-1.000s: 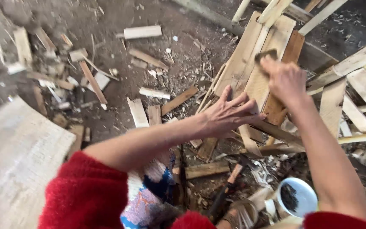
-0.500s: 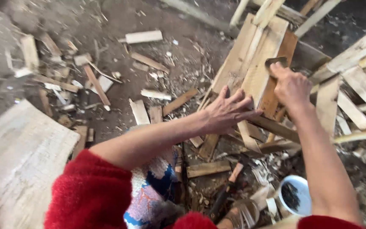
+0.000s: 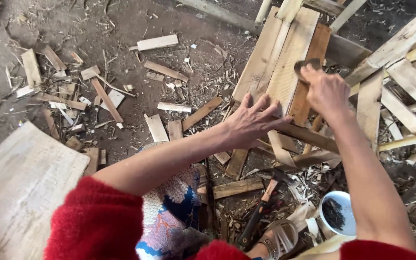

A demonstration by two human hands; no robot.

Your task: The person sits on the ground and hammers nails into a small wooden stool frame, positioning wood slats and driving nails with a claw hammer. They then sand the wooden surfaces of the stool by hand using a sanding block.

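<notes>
I see bare dirt ground (image 3: 136, 19) littered with wood scraps (image 3: 58, 91) and splinters. One pale offcut (image 3: 157, 42) lies apart near the top; a short strip (image 3: 174, 107) lies near the middle. A big pale board (image 3: 20, 188) sits at lower left. A white cup (image 3: 338, 214) holding something dark stands at lower right, just beside a sandal (image 3: 278, 238). A dark-handled tool (image 3: 261, 212) lies near the sandal. Patterned blue cloth (image 3: 174, 207) shows at the bottom centre.
</notes>
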